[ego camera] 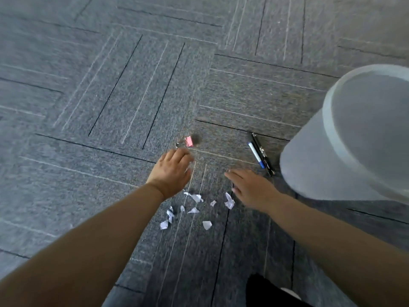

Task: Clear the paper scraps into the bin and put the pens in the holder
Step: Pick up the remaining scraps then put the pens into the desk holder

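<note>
Two-handed reach seen over carpet (88,85). Found L hand (171,171) loose-fingered, gripping nothing, just below pink clip (189,141). Saw paper scraps (195,198) strewn btwn wrists. R hand (250,187) flat, fingers straight, empty. Noted pens (256,152) just beyond, beside bin (309,165).

The grey carpet-tile floor (110,85) is carrying everything here. The translucent white bin (309,169) is standing on it. Two pens are lying side by side, touching, just left of the bin's base: a black pen (269,168) and a white pen (255,154) with a blue cap. Torn white paper scraps (193,210) are lying scattered further left of the bin. A pink binder clip (189,141) is sitting well left of the bin, beyond the scraps.
</note>
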Available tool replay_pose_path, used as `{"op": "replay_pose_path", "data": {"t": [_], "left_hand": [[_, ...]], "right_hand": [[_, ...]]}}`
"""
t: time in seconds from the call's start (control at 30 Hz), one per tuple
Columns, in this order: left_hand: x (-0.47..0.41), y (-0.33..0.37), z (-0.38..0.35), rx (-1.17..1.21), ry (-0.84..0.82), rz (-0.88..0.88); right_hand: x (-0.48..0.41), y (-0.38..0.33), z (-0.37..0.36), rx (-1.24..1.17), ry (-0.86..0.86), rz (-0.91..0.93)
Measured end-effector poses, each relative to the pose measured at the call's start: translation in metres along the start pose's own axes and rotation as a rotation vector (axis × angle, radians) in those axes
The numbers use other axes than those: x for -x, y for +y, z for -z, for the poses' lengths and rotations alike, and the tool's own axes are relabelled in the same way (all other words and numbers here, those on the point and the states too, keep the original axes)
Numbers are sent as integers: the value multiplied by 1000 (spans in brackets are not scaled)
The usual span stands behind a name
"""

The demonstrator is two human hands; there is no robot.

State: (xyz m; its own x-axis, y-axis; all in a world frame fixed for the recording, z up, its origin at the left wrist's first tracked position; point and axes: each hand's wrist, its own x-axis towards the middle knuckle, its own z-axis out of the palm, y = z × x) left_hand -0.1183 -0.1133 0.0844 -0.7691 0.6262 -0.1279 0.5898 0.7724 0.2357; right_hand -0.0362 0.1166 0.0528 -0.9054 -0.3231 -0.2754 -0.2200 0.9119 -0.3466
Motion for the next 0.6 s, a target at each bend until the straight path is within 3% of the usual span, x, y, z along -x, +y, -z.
{"op": "replay_pose_path", "data": {"t": [0.07, 0.17, 0.37, 0.6], "left_hand": [[18, -16, -25, 31, -95, 157], [37, -36, -56, 32, -226, 322], [37, -57, -81, 16, -304, 320], [66, -22, -99, 122, -308, 320]], "right_hand": [[-14, 1, -21, 5, -163, -21], [-46, -5, -38, 13, -146, 58], [-95, -17, -51, -4, -106, 60], [-75, -19, -73, -9, -115, 256]]}}
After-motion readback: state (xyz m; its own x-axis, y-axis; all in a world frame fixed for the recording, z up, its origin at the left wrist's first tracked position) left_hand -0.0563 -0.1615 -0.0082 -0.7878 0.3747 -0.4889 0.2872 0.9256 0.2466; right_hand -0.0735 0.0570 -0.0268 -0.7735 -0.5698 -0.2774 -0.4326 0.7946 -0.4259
